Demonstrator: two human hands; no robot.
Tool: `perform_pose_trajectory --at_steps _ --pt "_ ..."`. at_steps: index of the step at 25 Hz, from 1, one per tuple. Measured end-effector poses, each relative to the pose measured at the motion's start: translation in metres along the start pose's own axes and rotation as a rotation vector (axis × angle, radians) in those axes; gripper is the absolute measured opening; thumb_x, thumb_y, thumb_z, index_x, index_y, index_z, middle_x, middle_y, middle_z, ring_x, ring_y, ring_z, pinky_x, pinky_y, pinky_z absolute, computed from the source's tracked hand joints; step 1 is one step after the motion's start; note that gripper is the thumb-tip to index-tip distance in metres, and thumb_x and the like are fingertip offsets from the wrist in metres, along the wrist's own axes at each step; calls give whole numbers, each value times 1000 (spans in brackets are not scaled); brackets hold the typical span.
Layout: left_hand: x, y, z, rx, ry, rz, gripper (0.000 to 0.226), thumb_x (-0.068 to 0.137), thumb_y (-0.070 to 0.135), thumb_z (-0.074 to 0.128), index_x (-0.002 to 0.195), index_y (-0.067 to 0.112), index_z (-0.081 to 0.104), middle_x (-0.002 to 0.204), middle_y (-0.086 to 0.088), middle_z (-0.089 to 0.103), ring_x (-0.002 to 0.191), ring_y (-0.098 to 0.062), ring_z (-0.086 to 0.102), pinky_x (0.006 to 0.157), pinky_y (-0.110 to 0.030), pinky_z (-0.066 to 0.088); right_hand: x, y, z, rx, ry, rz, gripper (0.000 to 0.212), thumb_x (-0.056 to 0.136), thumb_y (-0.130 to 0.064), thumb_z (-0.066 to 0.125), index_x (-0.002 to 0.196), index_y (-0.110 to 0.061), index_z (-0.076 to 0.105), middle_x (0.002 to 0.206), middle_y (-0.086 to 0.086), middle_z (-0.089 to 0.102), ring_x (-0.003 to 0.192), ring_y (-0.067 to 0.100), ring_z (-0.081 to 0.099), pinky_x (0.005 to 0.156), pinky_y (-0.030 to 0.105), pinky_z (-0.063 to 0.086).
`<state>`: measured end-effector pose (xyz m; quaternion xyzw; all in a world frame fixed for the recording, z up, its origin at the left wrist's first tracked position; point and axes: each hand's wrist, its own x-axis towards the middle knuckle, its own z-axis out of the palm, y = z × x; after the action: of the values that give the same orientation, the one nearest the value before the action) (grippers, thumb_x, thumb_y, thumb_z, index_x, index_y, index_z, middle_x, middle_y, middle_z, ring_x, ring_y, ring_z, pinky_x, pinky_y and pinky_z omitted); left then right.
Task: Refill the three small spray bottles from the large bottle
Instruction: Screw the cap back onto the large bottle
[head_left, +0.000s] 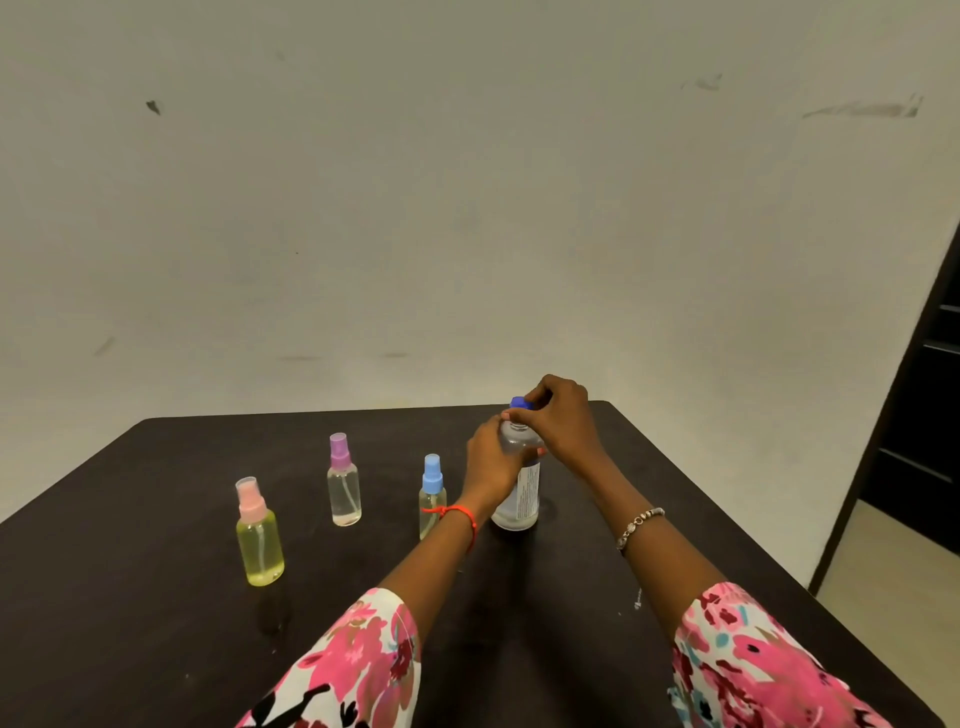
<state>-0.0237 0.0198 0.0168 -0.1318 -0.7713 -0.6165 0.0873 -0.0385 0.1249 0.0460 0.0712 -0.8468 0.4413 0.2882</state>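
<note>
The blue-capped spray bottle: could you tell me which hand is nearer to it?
Left. The left hand grips the large bottle just right of the blue-capped spray bottle; the right hand is higher, on the large bottle's blue cap.

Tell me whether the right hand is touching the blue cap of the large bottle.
Touching. In the head view, the right hand pinches the blue cap between its fingertips at the neck of the large bottle, with no gap between fingers and cap.

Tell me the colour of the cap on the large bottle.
Blue. The cap shows in the head view, held by the right hand over the large bottle.
</note>
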Motion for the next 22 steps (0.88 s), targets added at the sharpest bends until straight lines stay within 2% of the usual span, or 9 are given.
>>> perform_pose_trajectory --at_steps 3,6,9,11,14,16,18,20,22 --pt "0 0 -1 -17 -13 4 43 78 5 68 118 5 54 109 -6 61 94 -10 53 60 -3 44 2 -3 2 64 12 34 29 71 -25 76 75 -2 59 79 15 63 69 19 58 57 21 44" --pt "1 -4 -1 11 -5 -4 46 76 11 72 117 5 53 114 -8 60 96 -11 51 80 -19 40 4 -5 -8 164 -123 92 19 80 -9 65 99 -4 64 100 16 68 89 25 65 67 15 48" --pt "1 -4 -1 16 -7 -7 47 75 11 72 117 6 52 107 -3 58 95 -10 51 82 -23 41 3 0 -16 180 -194 96 30 77 -3 67 108 -2 65 107 18 68 91 20 64 68 12 50" --pt "0 -3 -1 1 -9 -3 47 75 10 72 118 5 52 105 -2 57 95 -10 50 85 -25 44 1 -1 -12 196 -100 122 33 70 -8 76 99 2 66 98 18 69 84 19 64 65 11 51" --pt "0 -2 -2 -8 -15 -15 51 77 9 70 124 7 50 110 1 56 100 -10 50 86 -21 41 0 -2 -2 34 -20 73 33 68 -18 79 88 1 61 83 10 64 72 16 59 62 15 46" --pt "1 -3 -1 -2 -21 -11 52 76 11 71 124 8 50 118 -5 59 105 -15 53 88 -23 40 4 -2 -6 90 -82 116 33 74 -24 74 93 -1 60 90 10 64 79 19 61 70 23 51" --pt "1 -5 -2 12 -12 -10 52 76 13 72 123 7 50 122 -10 58 106 -17 53 89 -25 40 6 -4 -14 210 -222 179 31 84 -18 62 111 -3 58 112 16 63 99 25 61 84 31 52" --pt "2 -7 -1 11 -12 -7 52 75 13 72 122 7 50 121 -11 59 102 -14 52 89 -25 41 7 -3 -21 138 -325 128 33 87 -10 57 120 -5 57 122 16 61 109 24 58 90 30 48" --pt "1 -7 -2 13 -14 8 51 75 12 72 121 6 50 120 -11 60 99 -12 52 88 -24 42 6 -2 -21 116 -295 74 33 82 -8 63 114 -3 61 115 18 64 103 22 61 84 20 49"
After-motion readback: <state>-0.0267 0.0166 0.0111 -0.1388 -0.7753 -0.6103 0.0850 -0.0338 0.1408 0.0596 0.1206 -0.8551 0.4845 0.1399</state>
